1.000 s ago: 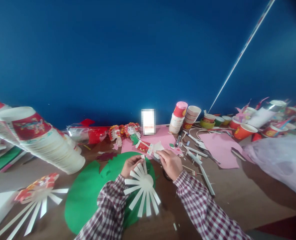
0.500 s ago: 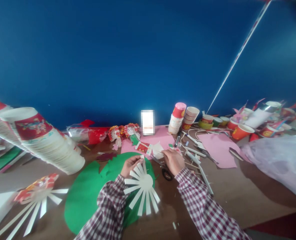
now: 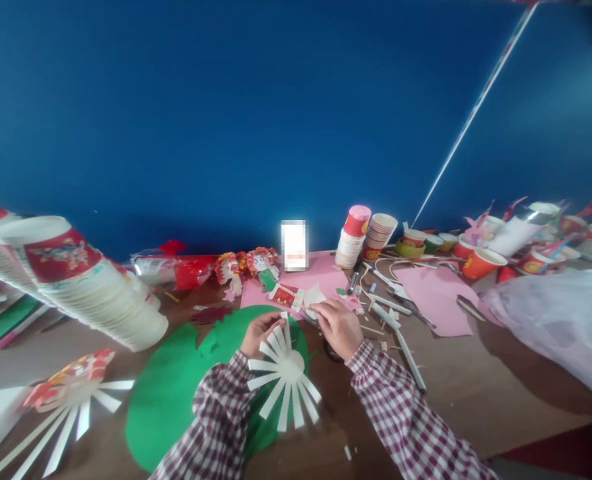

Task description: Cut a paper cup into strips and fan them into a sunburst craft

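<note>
My left hand (image 3: 259,333) pinches a strip at the top of a white paper cup cut into a fan of strips (image 3: 285,378), which lies over a green paper sheet (image 3: 176,380). My right hand (image 3: 337,325) rests knuckles up just right of it, fingers curled over something I cannot make out. A black scissors handle (image 3: 330,352) pokes out beneath that hand. Small red and white paper cutouts (image 3: 296,295) lie on pink paper just beyond both hands.
A long leaning stack of paper cups (image 3: 76,283) fills the left. Another cut cup with spread strips (image 3: 66,407) lies front left. Cup stacks (image 3: 366,233), pens, pink sheets (image 3: 439,297) and a clear plastic bag (image 3: 561,320) crowd the back and right. Paper dolls (image 3: 249,265) stand behind.
My right hand moved right and away from the cut cup, then came back left over the scissors handle. My left hand kept its hold.
</note>
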Demonstrator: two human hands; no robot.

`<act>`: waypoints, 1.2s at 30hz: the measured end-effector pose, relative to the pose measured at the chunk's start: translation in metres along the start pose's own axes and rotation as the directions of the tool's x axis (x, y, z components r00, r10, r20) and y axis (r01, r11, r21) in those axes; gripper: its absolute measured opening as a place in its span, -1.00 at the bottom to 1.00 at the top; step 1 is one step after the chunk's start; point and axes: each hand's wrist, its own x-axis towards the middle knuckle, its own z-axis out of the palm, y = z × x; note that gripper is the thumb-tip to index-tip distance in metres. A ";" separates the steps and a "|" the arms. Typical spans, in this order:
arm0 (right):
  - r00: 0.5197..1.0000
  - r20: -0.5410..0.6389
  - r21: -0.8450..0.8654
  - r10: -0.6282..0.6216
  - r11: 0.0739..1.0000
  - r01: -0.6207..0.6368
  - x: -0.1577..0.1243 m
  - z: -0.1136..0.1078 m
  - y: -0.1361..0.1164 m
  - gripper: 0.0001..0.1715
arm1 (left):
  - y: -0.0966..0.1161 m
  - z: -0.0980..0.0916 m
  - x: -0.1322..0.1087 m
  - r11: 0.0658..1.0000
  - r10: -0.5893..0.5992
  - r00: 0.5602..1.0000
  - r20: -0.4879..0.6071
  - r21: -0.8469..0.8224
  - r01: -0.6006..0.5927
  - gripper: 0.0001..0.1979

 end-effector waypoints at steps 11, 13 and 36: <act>0.986 0.065 -0.199 0.153 0.970 -0.137 -0.002 -0.009 0.022 -0.79 | 0.006 0.001 -0.002 0.999 -0.035 0.999 0.015 0.037 0.034 -0.66; 0.993 0.043 -0.156 0.113 0.982 -0.105 -0.009 -0.018 0.018 -0.76 | 0.006 0.002 -0.001 0.999 -0.023 1.000 -0.008 0.033 0.023 -0.65; 0.953 0.081 -0.320 0.293 0.913 -0.253 -0.053 -0.097 0.090 -0.75 | 0.005 0.003 -0.004 0.999 -0.012 0.999 -0.033 0.036 0.013 -0.53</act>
